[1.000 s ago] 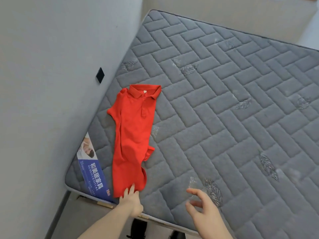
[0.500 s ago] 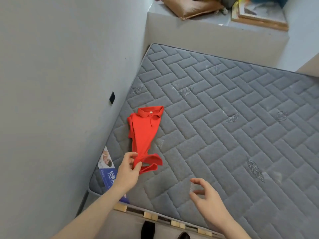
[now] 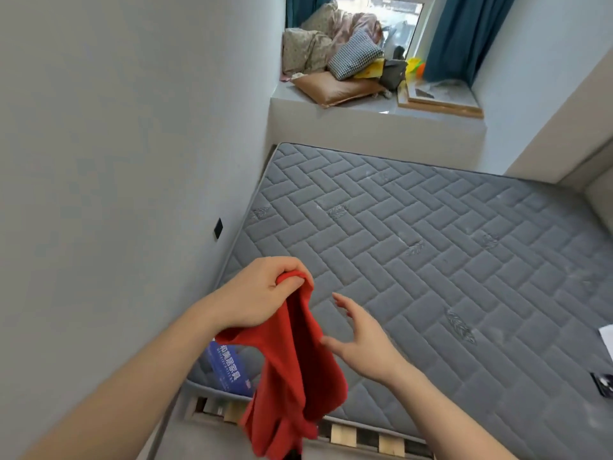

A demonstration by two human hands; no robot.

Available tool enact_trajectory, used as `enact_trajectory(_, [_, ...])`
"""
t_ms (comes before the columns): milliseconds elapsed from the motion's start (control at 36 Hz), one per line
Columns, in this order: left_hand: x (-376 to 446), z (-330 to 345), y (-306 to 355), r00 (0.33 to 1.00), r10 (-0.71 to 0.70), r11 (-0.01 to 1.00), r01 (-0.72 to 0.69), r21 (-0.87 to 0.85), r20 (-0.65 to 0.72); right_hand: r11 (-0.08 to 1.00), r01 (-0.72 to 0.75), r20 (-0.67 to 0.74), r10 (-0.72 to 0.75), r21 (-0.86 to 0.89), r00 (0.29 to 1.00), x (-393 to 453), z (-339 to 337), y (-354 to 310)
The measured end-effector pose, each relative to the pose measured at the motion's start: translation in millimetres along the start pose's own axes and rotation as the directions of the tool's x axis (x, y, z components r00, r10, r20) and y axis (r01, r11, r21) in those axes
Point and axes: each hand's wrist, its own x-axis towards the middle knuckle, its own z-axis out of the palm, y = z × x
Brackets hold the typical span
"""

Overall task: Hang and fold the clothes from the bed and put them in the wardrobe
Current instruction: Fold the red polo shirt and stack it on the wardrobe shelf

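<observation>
The left hand (image 3: 262, 290) has its fingers curled tight round a bunched edge of the red shirt (image 3: 295, 376), holding it up off the bed (image 3: 431, 260). The cloth hangs down from that fist, below and between the two hands, in crumpled folds, so collar and sleeves cannot be told apart; its lowest part runs out of the bottom edge of the view. Behind the hanging cloth, under the left wrist, a blue label (image 3: 229, 366) on the mattress corner is partly covered. The right hand (image 3: 365, 343) is just beside the shirt, fingers spread and relaxed, holding nothing; whether its thumb brushes the cloth is hard to tell. Far right of it, a white sheet (image 3: 607, 336) and a dark item (image 3: 602, 383) are cut off by the frame.
</observation>
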Motion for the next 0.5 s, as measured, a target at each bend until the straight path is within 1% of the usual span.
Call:
enact_trajectory(83, [-4.3, 0.1, 19.3, 0.994, 0.043, 0.999, -0.046, 0.028, 0.102, 0.992, 0.116, 0.062, -0.113, -0.04, 0.992, -6.7, -2.6, -6.2])
enact_trajectory(139, [-5.5, 1.1, 28.2, 0.985, 0.074, 0.996, -0.082, 0.045, 0.155, 0.988, 0.147, 0.127, -0.141, -0.041, 0.982, -14.2, -10.3, -14.8])
enact_trajectory(222, [-5.8, 2.1, 39.4, 0.968, 0.116, 0.989, -0.133, 0.06, 0.223, 0.993, 0.115, 0.196, -0.114, 0.004, 0.974, -23.6, -22.3, -20.1])
enact_trajectory(306, [-4.0, 3.1, 52.9, 0.948, 0.144, 0.982, -0.173, 0.078, 0.285, 0.984, 0.076, 0.181, -0.106, 0.162, 0.978, -33.5, -38.2, -24.5])
enact_trajectory(361, [-2.1, 3.7, 63.4, 0.933, 0.159, 0.976, -0.197, 0.088, 0.323, 0.968, 0.109, 0.172, -0.15, 0.227, 0.974, -37.6, -51.9, -30.9])
enact_trajectory(417, [2.8, 4.1, 73.4, 0.922, 0.178, 0.97, -0.222, 0.095, 0.344, 0.965, 0.137, 0.205, -0.184, 0.223, 0.961, -38.6, -65.9, -39.0])
enact_trajectory(500, [11.8, 0.2, 84.5, 0.915, 0.202, 0.961, -0.254, 0.11, 0.348, 0.971, 0.117, 0.286, -0.174, 0.207, 0.942, -38.7, -79.2, -46.0])
